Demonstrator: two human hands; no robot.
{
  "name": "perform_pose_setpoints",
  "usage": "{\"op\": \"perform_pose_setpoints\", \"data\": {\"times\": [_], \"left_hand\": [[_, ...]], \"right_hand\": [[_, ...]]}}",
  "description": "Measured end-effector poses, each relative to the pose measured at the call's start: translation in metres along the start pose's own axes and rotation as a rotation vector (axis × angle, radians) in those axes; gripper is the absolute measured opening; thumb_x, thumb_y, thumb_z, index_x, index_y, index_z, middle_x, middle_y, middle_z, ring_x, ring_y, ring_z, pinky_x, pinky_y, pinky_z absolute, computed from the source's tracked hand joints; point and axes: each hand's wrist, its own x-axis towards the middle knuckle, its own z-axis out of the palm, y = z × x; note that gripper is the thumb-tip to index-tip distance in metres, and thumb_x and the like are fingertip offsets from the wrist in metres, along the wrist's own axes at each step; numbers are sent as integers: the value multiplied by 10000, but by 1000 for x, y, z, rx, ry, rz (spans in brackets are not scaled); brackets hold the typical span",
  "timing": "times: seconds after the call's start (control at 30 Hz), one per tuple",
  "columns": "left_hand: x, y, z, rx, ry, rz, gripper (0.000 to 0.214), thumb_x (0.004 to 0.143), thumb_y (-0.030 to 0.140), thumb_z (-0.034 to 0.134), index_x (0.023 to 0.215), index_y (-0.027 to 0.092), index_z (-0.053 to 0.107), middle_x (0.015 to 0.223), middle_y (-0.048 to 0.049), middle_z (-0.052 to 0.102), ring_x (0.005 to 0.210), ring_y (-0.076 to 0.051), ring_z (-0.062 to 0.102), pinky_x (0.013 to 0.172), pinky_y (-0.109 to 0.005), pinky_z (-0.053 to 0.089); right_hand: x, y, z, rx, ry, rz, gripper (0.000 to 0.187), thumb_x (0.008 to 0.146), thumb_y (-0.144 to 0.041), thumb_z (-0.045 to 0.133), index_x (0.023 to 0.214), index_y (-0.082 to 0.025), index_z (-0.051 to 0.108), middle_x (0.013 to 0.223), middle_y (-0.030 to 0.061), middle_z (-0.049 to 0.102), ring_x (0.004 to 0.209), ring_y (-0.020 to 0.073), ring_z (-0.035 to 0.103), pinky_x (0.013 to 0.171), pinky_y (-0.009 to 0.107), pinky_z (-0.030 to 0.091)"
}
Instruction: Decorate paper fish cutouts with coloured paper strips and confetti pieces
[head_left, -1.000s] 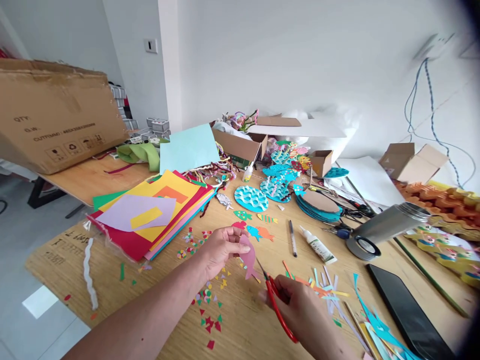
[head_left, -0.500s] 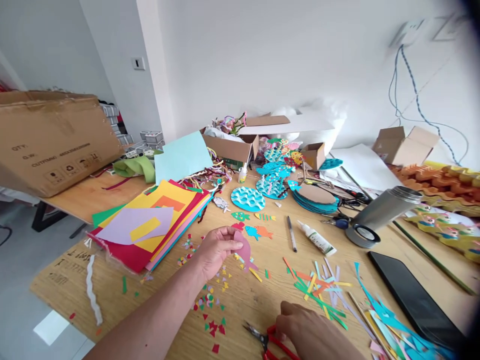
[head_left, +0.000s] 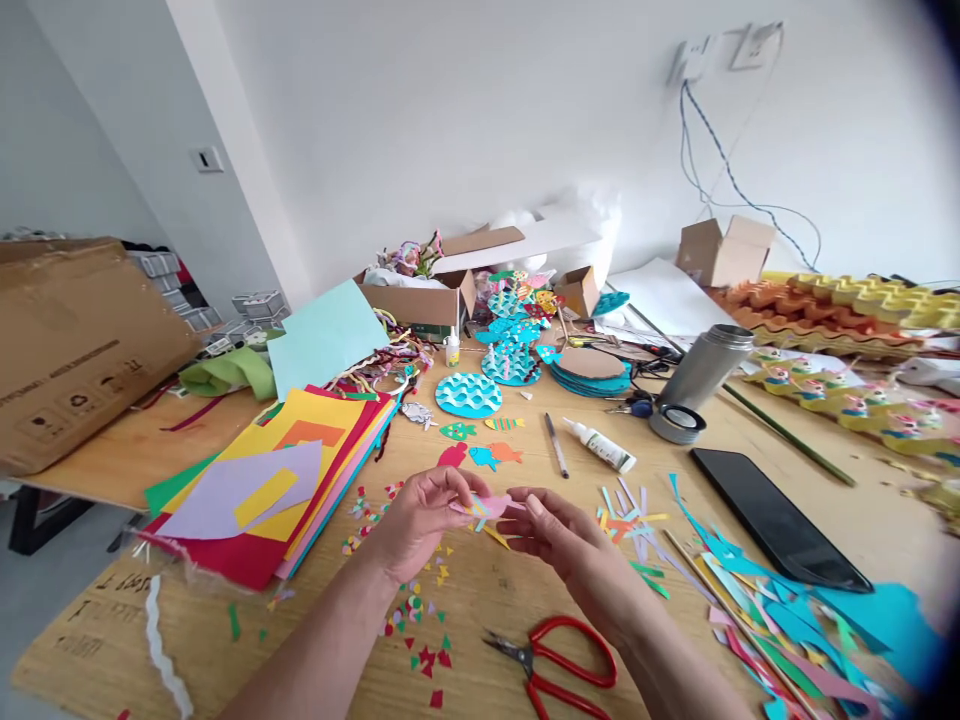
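A pink paper fish (head_left: 496, 506) is held above the table between my two hands, seen nearly edge-on. My left hand (head_left: 429, 520) pinches its left end, and my right hand (head_left: 559, 530) has fingertips closed on its right end. Below them lie red-handled scissors (head_left: 528, 656), which neither hand touches. Just beyond my fingers rest several cut paper fish: a red one (head_left: 453, 455), a blue one (head_left: 482, 456), an orange one (head_left: 507, 452), a green one (head_left: 457, 431) and a striped yellow one (head_left: 504, 424). Small paper confetti (head_left: 412, 608) is scattered beside my left forearm.
Coloured paper sheets (head_left: 247, 500) are stacked at left. A pen (head_left: 556, 445), a glue bottle (head_left: 600, 445), a phone (head_left: 776, 515) and a metal flask (head_left: 705, 370) lie right of centre. Paper strips (head_left: 795, 610) cover the right front. Blue-wave ovals (head_left: 469, 396) stand farther back.
My right hand has left the scissors and come up to the pink paper fish. The fish has turned from upright to nearly flat. The view has shifted to the right.
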Motion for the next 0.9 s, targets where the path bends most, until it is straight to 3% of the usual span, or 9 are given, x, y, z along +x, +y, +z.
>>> {"op": "perform_pose_setpoints", "data": {"times": [0.1,0.23,0.4,0.53,0.67,0.8,0.9], "left_hand": [[-3,3,2,83,-70,-11,129,626,140,751,690,158,640,1101,-84,588,1095,-237,520,933,-342,371],[-3,2,5,253,-152,40,99,657,160,747,707,172,662,1205,-86,540,1227,-250,435,1056,-373,262],[-2,0,10,456,-177,85,46,696,174,725,707,191,684,1221,-82,545,1259,-239,408,1079,-358,237],[-2,-3,12,423,-170,77,153,698,153,699,838,211,710,1237,-82,538,1259,-249,413,1059,-354,281],[-1,-6,7,274,-75,42,412,716,127,591,1112,239,617,1226,-68,546,1193,-234,462,1017,-366,333],[0,-6,4,262,-40,-43,359,760,227,535,1112,175,581,965,-66,604,967,-206,550,877,-338,404],[0,-7,8,311,-51,-133,391,707,252,621,1084,169,561,838,-30,589,815,-169,554,726,-277,417]], "right_hand": [[-1,2,5,220,-62,92,476,740,-527,671,1050,-171,611,914,91,698,846,207,671,775,339,490],[-3,-1,8,337,-86,137,451,707,-416,733,1064,-177,595,817,52,698,720,174,668,690,309,496],[-5,-5,11,274,-16,77,573,610,-275,806,1118,-159,565,791,39,692,732,185,660,733,331,485],[-4,-4,10,207,41,33,580,584,-264,809,1100,-157,567,712,6,668,647,157,628,647,283,458],[-4,-5,9,140,108,-33,593,600,-293,794,1118,-153,542,698,-2,646,644,155,607,631,278,444],[-4,-6,10,18,131,-81,571,625,-322,761,1121,-162,527,709,-10,629,667,150,590,654,280,431],[-4,-7,11,-90,136,-86,565,632,-355,735,1122,-172,523,682,-25,606,639,143,566,630,277,416]]}}
